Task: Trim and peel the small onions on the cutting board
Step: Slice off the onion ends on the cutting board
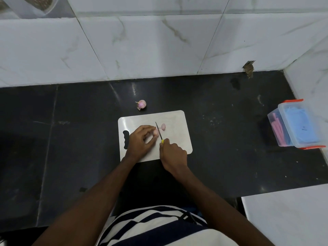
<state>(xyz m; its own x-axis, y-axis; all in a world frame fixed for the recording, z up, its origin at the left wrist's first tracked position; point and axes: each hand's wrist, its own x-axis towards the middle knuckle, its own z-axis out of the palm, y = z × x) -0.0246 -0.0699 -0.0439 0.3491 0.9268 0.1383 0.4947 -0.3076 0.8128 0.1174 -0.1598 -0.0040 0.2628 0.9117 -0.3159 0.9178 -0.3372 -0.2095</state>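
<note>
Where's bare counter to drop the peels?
Free: black counter between white cutting board and clear plastic box; also the counter left of the board. Crowded: board centre, where left hand, right hand, yellow-handled knife and small onions meet.

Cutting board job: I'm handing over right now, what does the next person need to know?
Left hand: fingers pinch a small pinkish onion on the white plastic cutting board.
Right hand grips the yellow-handled knife, blade at that onion's right end.
A second small pink onion lies just past the blade; a third pink onion with papery skin sits on the black counter behind the board.
Done: no finished onion visible. Left: trim and peel all.
</note>
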